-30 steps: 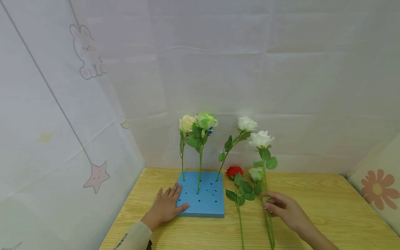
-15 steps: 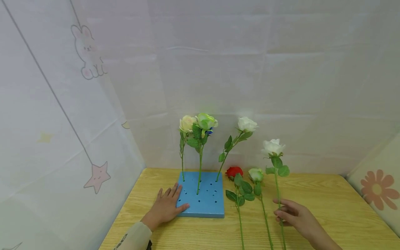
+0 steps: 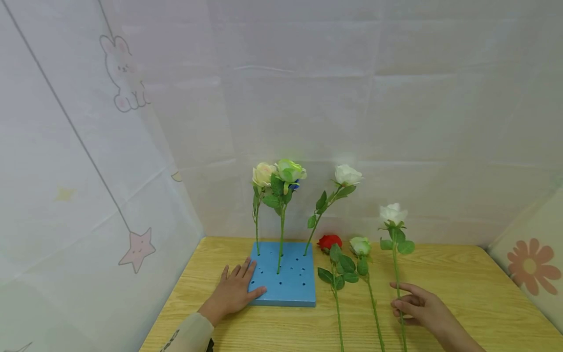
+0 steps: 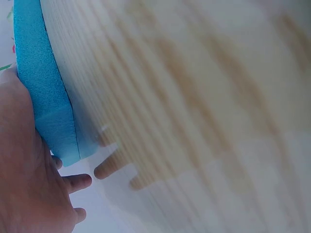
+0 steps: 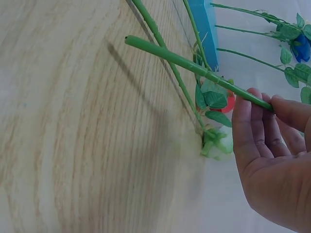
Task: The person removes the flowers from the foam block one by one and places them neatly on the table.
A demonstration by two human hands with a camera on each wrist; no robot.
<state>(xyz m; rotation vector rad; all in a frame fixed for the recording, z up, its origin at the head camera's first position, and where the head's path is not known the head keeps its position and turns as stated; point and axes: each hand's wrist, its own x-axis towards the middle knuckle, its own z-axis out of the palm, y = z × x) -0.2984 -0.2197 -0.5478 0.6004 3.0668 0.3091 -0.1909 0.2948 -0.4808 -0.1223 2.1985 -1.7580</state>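
My right hand pinches the green stem of a white rose between thumb and fingers, right of the other flowers. In the right wrist view the cut end of that stem points away over the tabletop, clear of the wood. My left hand lies with fingers spread along the left edge of a blue foam block, thumb on its front corner. Holes dot the block's top. Standing in it are a cream rose, a green rose, a second white rose and a mostly hidden blue flower.
On the wooden table, a red rose and a pale green rose lie side by side between the block and my right hand. A pale printed curtain hangs behind the table and along both sides.
My right hand has lifted the white rose off the lying pale green rose and carried it to the right, its bloom lower in view. The left hand and block have stayed put.
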